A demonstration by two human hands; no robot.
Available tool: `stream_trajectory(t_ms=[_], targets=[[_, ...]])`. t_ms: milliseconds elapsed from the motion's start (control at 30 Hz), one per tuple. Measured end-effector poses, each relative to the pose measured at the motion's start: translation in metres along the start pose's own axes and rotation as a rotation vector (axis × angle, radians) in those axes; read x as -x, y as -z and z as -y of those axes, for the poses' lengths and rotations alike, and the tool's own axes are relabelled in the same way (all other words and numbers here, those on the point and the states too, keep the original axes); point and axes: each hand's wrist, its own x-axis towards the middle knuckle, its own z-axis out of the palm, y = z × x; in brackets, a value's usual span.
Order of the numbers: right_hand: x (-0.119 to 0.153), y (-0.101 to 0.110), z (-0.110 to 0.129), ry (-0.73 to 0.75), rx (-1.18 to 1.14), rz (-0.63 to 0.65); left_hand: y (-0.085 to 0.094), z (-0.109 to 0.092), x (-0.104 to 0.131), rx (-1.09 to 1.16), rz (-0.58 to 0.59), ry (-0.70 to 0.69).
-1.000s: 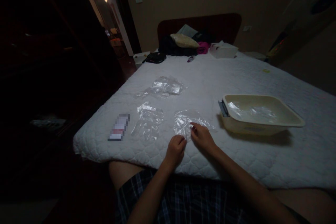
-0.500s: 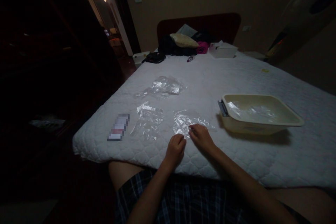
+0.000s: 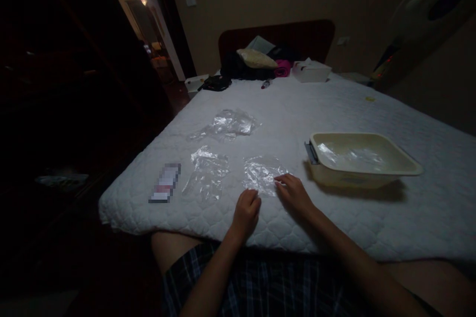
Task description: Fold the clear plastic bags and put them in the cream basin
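Note:
A clear plastic bag (image 3: 262, 171) lies wrinkled on the white quilted bed in front of me. My left hand (image 3: 247, 210) is at its near left corner, with the fingers curled closed on the edge of the film. My right hand (image 3: 295, 193) rests over the bag's right side; its fingers reach out onto the film, the thumb a little apart from them. To the left lies another flattened clear bag (image 3: 208, 173). Farther back is a loose heap of clear bags (image 3: 232, 123).
A cream plastic bin (image 3: 366, 177) with a grey handle clip stands at right, clear film inside. A blurred-out phone-shaped object (image 3: 164, 183) lies at left near the bed's edge (image 3: 126, 223). A white box (image 3: 311, 72), pillow (image 3: 256, 58) and dark cloth are by the headboard (image 3: 312, 37).
My right hand has slid right across the bag, away from my left hand. My left hand stays at the near corner. The whole view has shifted slightly.

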Motion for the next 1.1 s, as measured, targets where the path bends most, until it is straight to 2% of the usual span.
stream_trajectory(t_ms=[133, 267, 467, 633, 833, 1100], targets=[[0.021, 0.024, -0.019, 0.027, 0.064, 0.027, -0.001, 0.001, 0.001, -0.021, -0.027, -0.024], [0.046, 0.034, -0.033, 0.091, 0.094, 0.103, -0.001, 0.001, 0.001, -0.027, -0.032, -0.027], [0.066, 0.031, -0.038, 0.19, 0.126, 0.144, -0.001, 0.001, 0.003, -0.043, -0.043, -0.016], [0.068, 0.031, -0.033, 0.146, 0.131, 0.116, -0.001, 0.0, 0.004, -0.064, -0.052, -0.013], [0.067, 0.027, -0.028, 0.233, 0.124, 0.071, 0.0, 0.0, 0.003, -0.069, -0.07, -0.037], [0.071, 0.024, -0.025, 0.275, 0.047, 0.053, -0.003, -0.014, -0.006, -0.041, 0.038, -0.082]])
